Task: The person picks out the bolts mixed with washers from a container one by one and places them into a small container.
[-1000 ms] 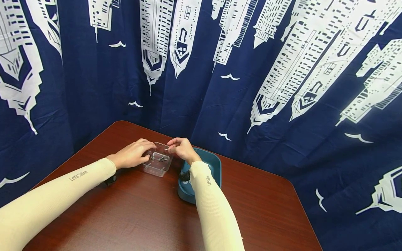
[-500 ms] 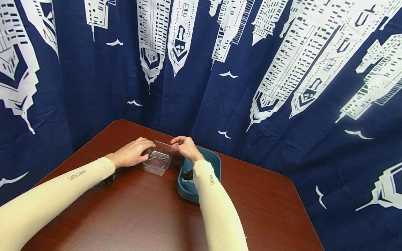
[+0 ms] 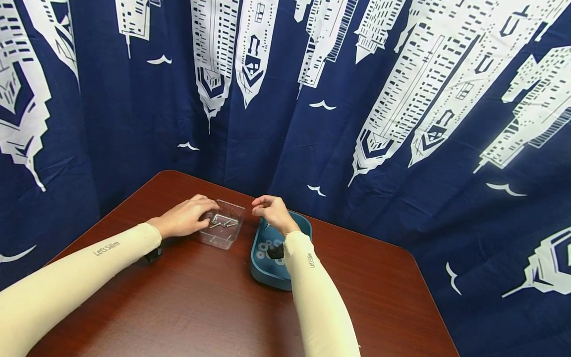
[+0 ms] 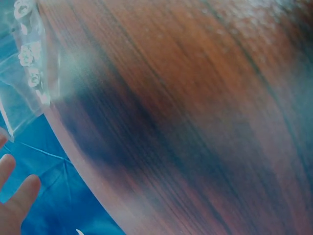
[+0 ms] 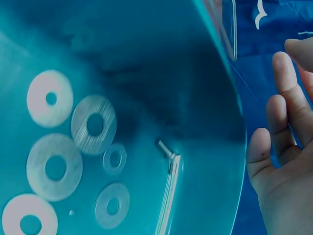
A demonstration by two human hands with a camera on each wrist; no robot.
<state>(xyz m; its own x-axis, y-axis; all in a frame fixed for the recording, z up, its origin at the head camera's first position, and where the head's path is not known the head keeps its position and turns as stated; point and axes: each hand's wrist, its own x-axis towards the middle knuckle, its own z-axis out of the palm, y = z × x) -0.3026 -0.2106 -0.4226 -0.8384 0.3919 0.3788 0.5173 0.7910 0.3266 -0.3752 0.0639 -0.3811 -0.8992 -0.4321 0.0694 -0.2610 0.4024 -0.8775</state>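
Note:
My left hand (image 3: pixel 186 216) rests at the left side of a clear plastic box (image 3: pixel 234 240), with the thumb near its side and the fingers by its far rim. Several small metal screws (image 3: pixel 229 223) lie in the box. My right hand (image 3: pixel 273 212) is above the far end of a blue tray (image 3: pixel 266 278), with nothing seen between thumb and fingers. In the right wrist view its fingers are loosely extended, thumb close to the index fingertip. Flat washers (image 5: pixel 55 167) lie on the tray's floor, beside a bent L-shaped metal rod (image 5: pixel 168 196).
Both containers stand side by side on a brown wooden table (image 3: pixel 192 307), the tray to the right of the box. A dark blue curtain (image 3: pixel 267 134) with white skyline print hangs right behind the table's far edge.
My right hand has moved right, from over the clear box to over the blue tray. Another screw shows in the box. My left hand has stayed at the box.

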